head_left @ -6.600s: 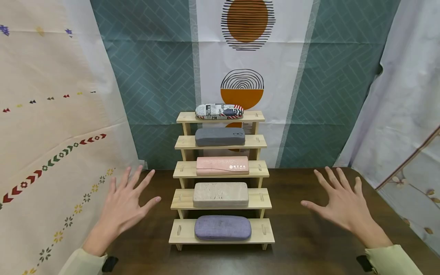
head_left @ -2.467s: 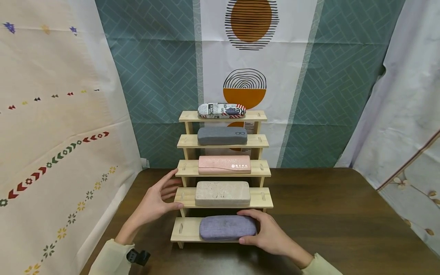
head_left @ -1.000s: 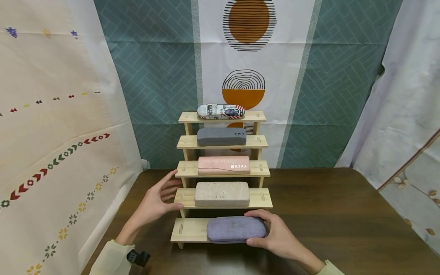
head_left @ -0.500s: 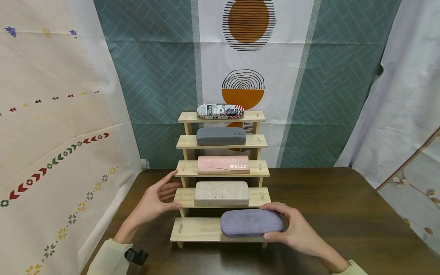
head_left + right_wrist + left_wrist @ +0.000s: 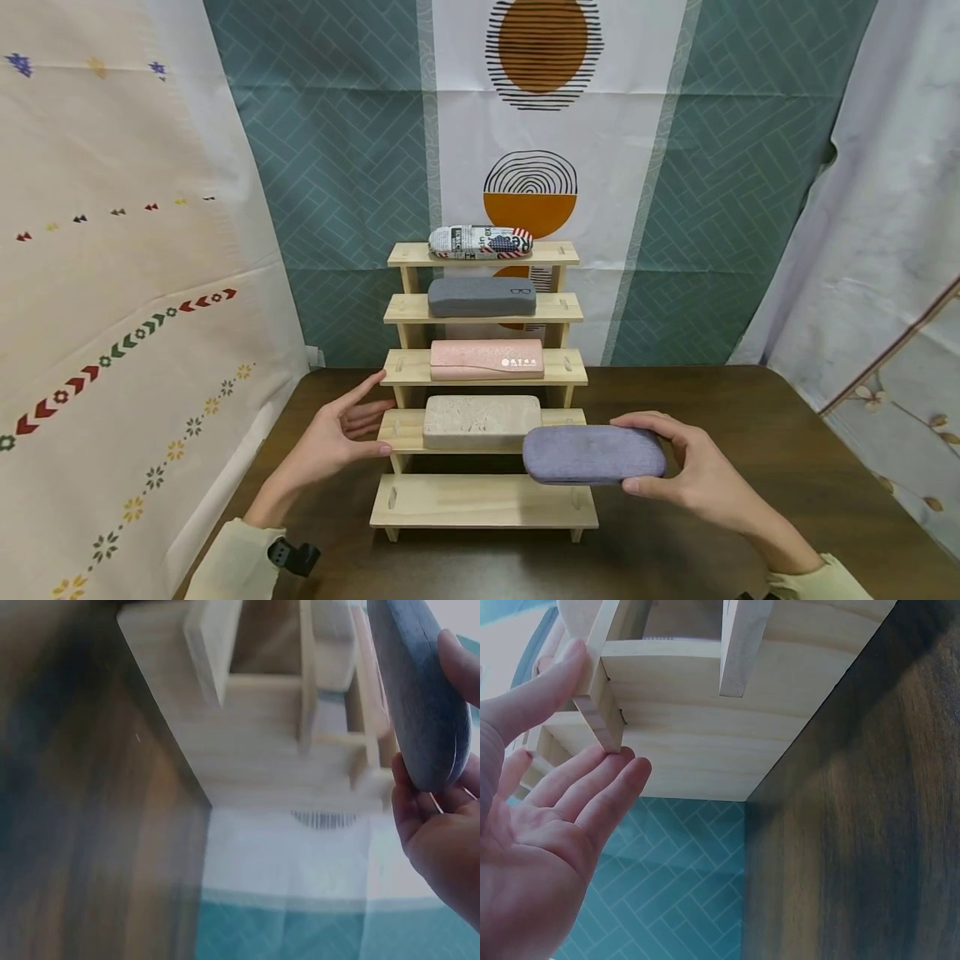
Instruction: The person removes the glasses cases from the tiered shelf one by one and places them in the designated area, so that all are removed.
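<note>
In the head view my right hand [image 5: 708,479] grips the right end of a lavender glasses case [image 5: 592,455], thumb in front and fingers behind. The case hangs above the right end of the bottom tier of a stepped wooden rack [image 5: 450,500]. My left hand [image 5: 330,446] holds the rack's left side; in the left wrist view, its thumb and fingertips span the end of a board [image 5: 600,712]. The upper tiers carry a cream glasses case [image 5: 482,417], a pink one [image 5: 487,360], a grey one [image 5: 482,297] and a newsprint-patterned one [image 5: 481,242].
The rack stands on a dark brown table [image 5: 675,533]. Behind it hangs a teal and white cloth [image 5: 337,167]. A cream patterned cloth [image 5: 112,275] borders the left side, and a white floral curtain [image 5: 900,250] the right.
From resting apart, my hands came to the rack and the lavender case. The right hand slid the case right along the bottom tier, then lifted it up and right. The left hand stays put lately.
</note>
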`<state>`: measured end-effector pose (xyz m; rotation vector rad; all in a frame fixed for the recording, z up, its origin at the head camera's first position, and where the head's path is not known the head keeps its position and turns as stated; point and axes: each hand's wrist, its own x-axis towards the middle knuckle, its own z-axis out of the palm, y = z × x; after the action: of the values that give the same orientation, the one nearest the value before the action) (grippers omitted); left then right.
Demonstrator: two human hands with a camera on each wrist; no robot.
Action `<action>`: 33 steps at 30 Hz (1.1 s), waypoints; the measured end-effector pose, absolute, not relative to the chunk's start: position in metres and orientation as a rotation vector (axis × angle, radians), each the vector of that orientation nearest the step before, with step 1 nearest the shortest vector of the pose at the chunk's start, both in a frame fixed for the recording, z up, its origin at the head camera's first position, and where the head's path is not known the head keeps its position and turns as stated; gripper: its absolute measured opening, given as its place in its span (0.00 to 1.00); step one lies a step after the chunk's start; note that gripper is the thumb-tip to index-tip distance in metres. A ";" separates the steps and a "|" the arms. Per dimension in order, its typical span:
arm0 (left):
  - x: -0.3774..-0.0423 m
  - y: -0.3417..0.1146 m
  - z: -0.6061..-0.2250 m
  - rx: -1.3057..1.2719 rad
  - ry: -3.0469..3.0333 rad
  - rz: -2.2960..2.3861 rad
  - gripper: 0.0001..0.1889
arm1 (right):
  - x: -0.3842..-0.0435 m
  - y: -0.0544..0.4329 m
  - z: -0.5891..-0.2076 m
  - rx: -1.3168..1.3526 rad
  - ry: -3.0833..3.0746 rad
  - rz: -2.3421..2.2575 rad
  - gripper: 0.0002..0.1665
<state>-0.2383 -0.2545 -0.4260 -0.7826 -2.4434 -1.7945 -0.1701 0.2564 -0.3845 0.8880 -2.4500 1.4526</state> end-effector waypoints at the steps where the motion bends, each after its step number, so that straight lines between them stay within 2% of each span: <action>1: -0.238 -0.254 -0.426 -0.782 -2.443 -1.798 0.57 | -0.171 0.260 -0.382 0.886 -2.451 1.435 0.38; 10: -0.240 -0.255 -0.427 -0.788 -2.439 -1.797 0.56 | -0.187 0.293 -0.366 0.874 -2.494 1.361 0.38; 21: -0.238 -0.254 -0.426 -0.787 -2.431 -1.795 0.57 | -0.216 0.336 -0.373 0.924 -2.499 1.448 0.37; 33: -0.237 -0.254 -0.427 -0.780 -2.435 -1.798 0.56 | -0.250 0.363 -0.396 0.695 -2.631 1.452 0.35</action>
<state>-0.2372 -0.2544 -0.4270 -0.7803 -2.4345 -1.7975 -0.2496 0.3635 -0.3965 0.6947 -2.6312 1.4522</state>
